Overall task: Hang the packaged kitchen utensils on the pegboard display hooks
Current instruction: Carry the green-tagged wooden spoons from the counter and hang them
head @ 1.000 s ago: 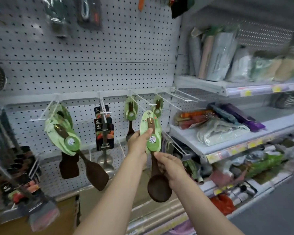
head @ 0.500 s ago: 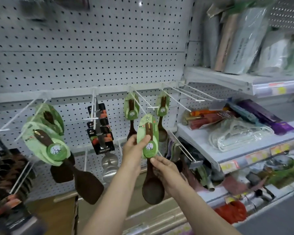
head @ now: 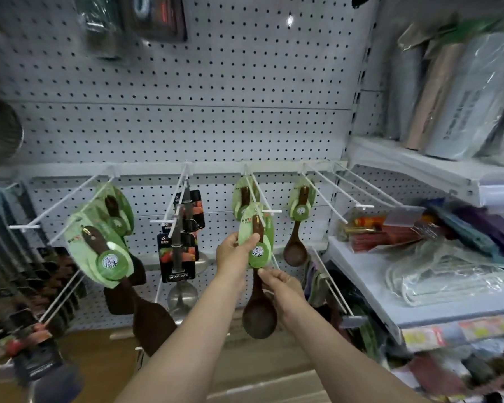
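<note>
A dark wooden spoon on a green card [head: 258,245] is held up at the tip of a white pegboard hook [head: 266,211]. My left hand [head: 233,253] pinches the card's left edge with the thumb on its front. My right hand [head: 280,286] grips the spoon's handle just below the card. The bowl [head: 259,318] hangs free between my forearms. Another carded spoon [head: 243,196] hangs further back on the same hook. A third [head: 300,210] hangs on the hook to the right.
Green-carded wooden spatulas [head: 105,245] hang on the left hook, and black-carded steel ladles [head: 181,242] on the middle one. Several bare hooks [head: 355,196] stick out at the right. White shelves [head: 419,318] with packaged goods stand on the right. The pegboard [head: 216,82] above is mostly bare.
Both hands have lifted the carded spoon up and toward the pegboard, so its top now meets the hook's tip. The view has moved closer to the hooks.
</note>
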`<action>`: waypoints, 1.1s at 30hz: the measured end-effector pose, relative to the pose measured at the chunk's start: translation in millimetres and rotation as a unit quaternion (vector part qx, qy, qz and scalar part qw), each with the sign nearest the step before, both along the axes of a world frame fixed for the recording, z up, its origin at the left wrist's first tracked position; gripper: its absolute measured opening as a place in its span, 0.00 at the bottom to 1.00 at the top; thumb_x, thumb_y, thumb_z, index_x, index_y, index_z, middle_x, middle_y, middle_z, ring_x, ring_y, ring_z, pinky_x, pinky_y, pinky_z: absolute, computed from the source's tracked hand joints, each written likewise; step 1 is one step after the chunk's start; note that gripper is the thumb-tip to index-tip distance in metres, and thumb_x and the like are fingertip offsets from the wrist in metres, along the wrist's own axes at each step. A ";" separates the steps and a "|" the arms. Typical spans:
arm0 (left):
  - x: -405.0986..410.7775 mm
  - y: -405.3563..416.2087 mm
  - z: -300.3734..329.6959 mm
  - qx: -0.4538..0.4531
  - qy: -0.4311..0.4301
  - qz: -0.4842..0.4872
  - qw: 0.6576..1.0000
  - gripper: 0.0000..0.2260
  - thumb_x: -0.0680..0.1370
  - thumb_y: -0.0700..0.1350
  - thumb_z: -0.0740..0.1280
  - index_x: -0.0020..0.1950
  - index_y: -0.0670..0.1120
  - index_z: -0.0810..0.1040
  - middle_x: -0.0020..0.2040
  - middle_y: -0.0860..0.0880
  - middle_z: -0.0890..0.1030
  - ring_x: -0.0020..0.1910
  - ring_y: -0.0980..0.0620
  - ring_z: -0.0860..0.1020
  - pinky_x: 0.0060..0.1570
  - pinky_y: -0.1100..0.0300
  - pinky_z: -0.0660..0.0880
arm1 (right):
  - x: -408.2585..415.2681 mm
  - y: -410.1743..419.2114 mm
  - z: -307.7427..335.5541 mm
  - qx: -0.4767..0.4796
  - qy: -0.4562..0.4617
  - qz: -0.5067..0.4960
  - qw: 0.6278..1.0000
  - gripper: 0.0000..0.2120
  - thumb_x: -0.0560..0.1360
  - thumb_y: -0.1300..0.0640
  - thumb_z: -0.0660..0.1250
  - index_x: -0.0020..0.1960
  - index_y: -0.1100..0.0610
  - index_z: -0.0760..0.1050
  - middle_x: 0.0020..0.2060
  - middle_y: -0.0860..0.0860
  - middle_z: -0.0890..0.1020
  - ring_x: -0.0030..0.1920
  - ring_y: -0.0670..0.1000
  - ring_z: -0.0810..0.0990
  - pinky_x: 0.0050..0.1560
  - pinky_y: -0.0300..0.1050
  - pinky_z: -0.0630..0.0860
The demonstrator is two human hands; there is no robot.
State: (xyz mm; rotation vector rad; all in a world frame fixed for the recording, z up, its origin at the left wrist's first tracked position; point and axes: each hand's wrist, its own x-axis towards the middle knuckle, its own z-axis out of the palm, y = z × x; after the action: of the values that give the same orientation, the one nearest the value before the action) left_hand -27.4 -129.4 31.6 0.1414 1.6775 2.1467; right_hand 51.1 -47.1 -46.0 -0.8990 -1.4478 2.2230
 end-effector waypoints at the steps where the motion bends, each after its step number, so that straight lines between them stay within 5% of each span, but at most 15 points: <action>1: -0.4 2.3 -0.1 -0.005 0.002 0.005 1.000 0.05 0.76 0.40 0.74 0.50 0.45 0.82 0.48 0.45 0.87 0.47 0.47 0.85 0.44 0.56 0.81 | -2.8 3.5 -0.7 0.005 -0.007 -0.002 1.000 0.13 0.73 0.57 0.78 0.54 0.61 0.82 0.48 0.58 0.87 0.52 0.56 0.86 0.50 0.49 0.82; 6: 10.5 0.2 -1.1 -0.015 -0.005 0.032 0.999 0.12 0.77 0.43 0.74 0.58 0.45 0.79 0.54 0.46 0.85 0.50 0.51 0.83 0.45 0.60 0.77 | 1.2 10.7 10.0 0.061 -0.028 0.013 0.998 0.13 0.75 0.55 0.75 0.58 0.60 0.81 0.51 0.54 0.87 0.54 0.52 0.85 0.49 0.43 0.77; 10: 33.2 -26.8 -9.9 -0.047 -0.047 0.072 0.995 0.23 0.76 0.51 0.75 0.68 0.46 0.74 0.62 0.49 0.77 0.61 0.50 0.75 0.63 0.54 0.71 | 17.0 -3.7 19.4 0.074 -0.015 -0.026 0.997 0.14 0.77 0.51 0.74 0.59 0.55 0.79 0.55 0.50 0.84 0.54 0.46 0.81 0.61 0.48 0.75; 15: 66.4 -79.8 -15.7 0.006 -0.128 0.082 0.988 0.12 0.76 0.52 0.74 0.56 0.50 0.79 0.63 0.51 0.78 0.64 0.52 0.74 0.69 0.49 0.71 | 39.1 -52.8 32.2 0.016 -0.041 0.049 0.998 0.08 0.76 0.43 0.72 0.51 0.45 0.78 0.56 0.45 0.81 0.60 0.50 0.76 0.65 0.54 0.72; 18: 81.7 -126.9 -23.7 0.013 -0.165 0.107 0.980 0.16 0.74 0.52 0.77 0.58 0.50 0.81 0.61 0.49 0.80 0.63 0.50 0.77 0.66 0.46 0.75 | 51.4 -88.8 33.3 -0.017 -0.046 0.114 0.992 0.10 0.76 0.41 0.71 0.52 0.43 0.76 0.62 0.46 0.77 0.64 0.51 0.74 0.60 0.52 0.71; 22: 95.4 -198.6 -24.9 0.043 -0.201 0.115 0.972 0.08 0.76 0.51 0.74 0.51 0.51 0.78 0.50 0.50 0.79 0.57 0.51 0.75 0.67 0.47 0.73 | 57.8 -140.7 38.4 -0.013 -0.064 0.168 0.984 0.12 0.76 0.39 0.71 0.56 0.41 0.74 0.64 0.46 0.75 0.65 0.53 0.72 0.68 0.59 0.71; 26: 97.9 -275.4 -18.7 0.052 -0.192 0.144 0.969 0.09 0.77 0.51 0.73 0.54 0.51 0.78 0.56 0.50 0.80 0.62 0.50 0.74 0.56 0.51 0.72 | 46.4 -204.3 42.4 0.009 -0.066 0.213 0.975 0.13 0.75 0.38 0.71 0.55 0.42 0.77 0.64 0.47 0.77 0.65 0.53 0.73 0.69 0.61 0.70; 33: 95.5 -451.2 -13.2 0.071 -0.167 0.222 0.958 0.11 0.74 0.50 0.76 0.54 0.51 0.81 0.57 0.49 0.80 0.59 0.52 0.77 0.61 0.47 0.76 | 23.4 -375.9 56.5 0.034 -0.070 0.274 0.959 0.14 0.75 0.38 0.71 0.55 0.44 0.76 0.59 0.48 0.77 0.60 0.51 0.75 0.60 0.54 0.71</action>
State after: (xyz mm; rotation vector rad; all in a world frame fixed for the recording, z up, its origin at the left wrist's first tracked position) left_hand 68.1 -580.6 18.4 -0.5810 1.4554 2.4356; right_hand 74.6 -422.9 10.5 -0.7031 -2.0281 2.4998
